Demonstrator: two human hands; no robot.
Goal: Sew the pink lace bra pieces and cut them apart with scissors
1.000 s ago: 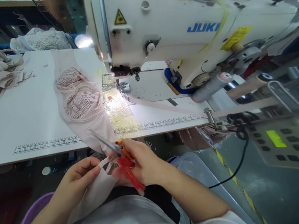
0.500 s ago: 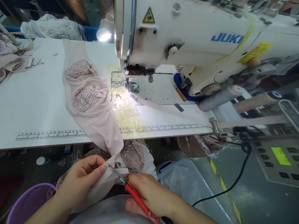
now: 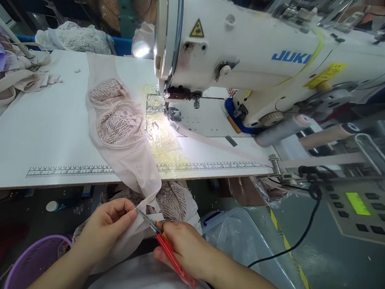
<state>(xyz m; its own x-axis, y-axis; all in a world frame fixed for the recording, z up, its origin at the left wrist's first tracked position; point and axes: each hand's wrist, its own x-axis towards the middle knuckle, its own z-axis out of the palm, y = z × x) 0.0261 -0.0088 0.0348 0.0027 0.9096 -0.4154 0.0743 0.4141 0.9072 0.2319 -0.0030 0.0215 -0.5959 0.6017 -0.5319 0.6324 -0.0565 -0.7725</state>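
A pale pink lace bra piece [image 3: 118, 124] lies across the white sewing table [image 3: 45, 136] and hangs over its front edge into my lap. My left hand [image 3: 106, 229] pinches the hanging fabric near its edge. My right hand [image 3: 186, 249] grips red-handled thread snips [image 3: 166, 245], whose metal tips touch the fabric right beside my left fingertips. A second lace piece [image 3: 174, 201] hangs just behind the hands.
A white JUKI sewing machine [image 3: 254, 60] stands on the table, its lamp lighting the needle plate [image 3: 168, 115]. Garment piles [image 3: 6, 74] lie at far left. A purple basket [image 3: 34, 261] sits lower left, a control panel [image 3: 362, 206] right, a clear plastic bin [image 3: 238, 234] below.
My right hand swung the snips down from above the fabric so the tips now meet the edge held by my left hand. The view shifted slightly left.
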